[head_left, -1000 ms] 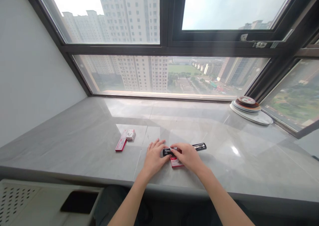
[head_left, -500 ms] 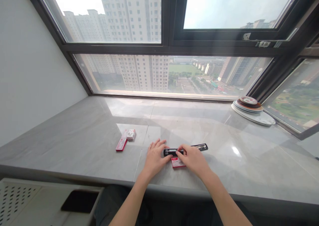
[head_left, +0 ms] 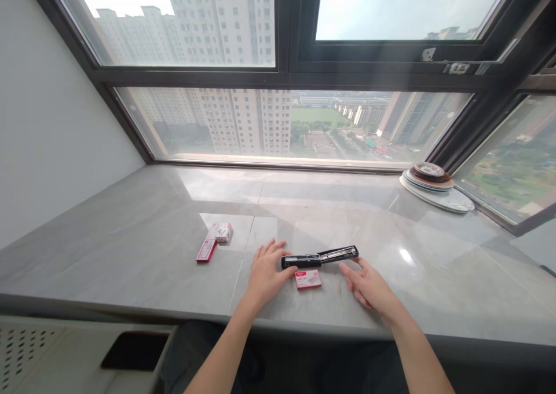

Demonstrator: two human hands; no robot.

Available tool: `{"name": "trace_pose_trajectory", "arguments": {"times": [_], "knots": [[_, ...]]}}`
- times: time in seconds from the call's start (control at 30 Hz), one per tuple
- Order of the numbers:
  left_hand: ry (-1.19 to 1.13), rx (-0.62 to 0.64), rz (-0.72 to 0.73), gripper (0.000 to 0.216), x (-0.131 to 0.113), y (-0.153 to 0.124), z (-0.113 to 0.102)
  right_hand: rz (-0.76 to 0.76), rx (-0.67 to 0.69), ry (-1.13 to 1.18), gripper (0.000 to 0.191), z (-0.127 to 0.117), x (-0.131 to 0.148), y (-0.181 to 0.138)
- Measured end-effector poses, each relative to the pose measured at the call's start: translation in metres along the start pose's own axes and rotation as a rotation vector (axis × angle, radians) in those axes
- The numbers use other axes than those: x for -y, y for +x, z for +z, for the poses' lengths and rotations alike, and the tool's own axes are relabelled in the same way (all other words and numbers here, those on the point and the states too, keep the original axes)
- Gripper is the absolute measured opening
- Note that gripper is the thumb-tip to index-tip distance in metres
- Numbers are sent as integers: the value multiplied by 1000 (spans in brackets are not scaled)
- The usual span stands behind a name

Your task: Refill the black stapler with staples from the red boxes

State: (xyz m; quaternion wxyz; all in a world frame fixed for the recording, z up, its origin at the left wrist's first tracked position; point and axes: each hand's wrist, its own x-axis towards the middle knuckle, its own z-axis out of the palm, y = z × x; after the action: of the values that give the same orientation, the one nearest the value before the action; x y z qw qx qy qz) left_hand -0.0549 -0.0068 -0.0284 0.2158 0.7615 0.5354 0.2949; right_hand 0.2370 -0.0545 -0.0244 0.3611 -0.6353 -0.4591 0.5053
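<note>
A black stapler [head_left: 319,257] lies unfolded flat on the grey marble sill [head_left: 130,237], its metal channel showing at the right end. My left hand [head_left: 267,269] rests beside its left end, the thumb touching it, fingers spread. My right hand [head_left: 369,284] lies open on the sill just right of the stapler, holding nothing. A small red staple box [head_left: 308,278] sits between my hands, just in front of the stapler.
Two more red and white staple boxes [head_left: 215,240] lie to the left. A stack of round plates [head_left: 434,185] stands at the far right by the window. The sill's front edge runs just below my wrists; a white perforated panel [head_left: 26,353] sits lower left.
My right hand has let go of the stapler and moved right and back, uncovering the red box. The left hand has stayed at the stapler's left end.
</note>
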Motion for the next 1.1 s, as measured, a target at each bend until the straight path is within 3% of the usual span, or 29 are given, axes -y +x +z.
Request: {"name": "trace_pose_trajectory", "arguments": {"times": [0.13, 0.27, 0.4, 0.57, 0.67, 0.77, 0.87, 0.97, 1.03, 1.1], "knots": [[-2, -6, -5, 22, 0, 0, 0, -207, 42, 95, 55, -3, 29, 17], [6, 0, -1, 23, 0, 0, -1, -479, 86, -180, 37, 19, 65, 29], [20, -6, 0, 26, 2, 2, 1, -591, 145, -467, 19, 45, 80, 31], [38, -5, 27, 24, 3, 2, 2, -604, 127, -630, 18, 66, 82, 30], [27, -32, 34, 32, -1, -2, -3, -598, 154, -596, 19, 61, 78, 30], [-35, -76, 51, 52, -17, -9, -9, -529, 13, -576, 21, 47, 67, 35], [-40, 90, 235, 71, -41, -15, -11, -405, -187, -516, 29, 34, 46, 43], [23, 310, 410, 77, -54, -19, -11, -311, -275, -382, 43, 25, 26, 45], [74, 305, 365, 75, -49, -18, -16, -285, -280, -309, 52, 21, 17, 41], [120, 223, 235, 71, -36, -17, -24, -282, -231, -254, 55, 19, 12, 32]]}}
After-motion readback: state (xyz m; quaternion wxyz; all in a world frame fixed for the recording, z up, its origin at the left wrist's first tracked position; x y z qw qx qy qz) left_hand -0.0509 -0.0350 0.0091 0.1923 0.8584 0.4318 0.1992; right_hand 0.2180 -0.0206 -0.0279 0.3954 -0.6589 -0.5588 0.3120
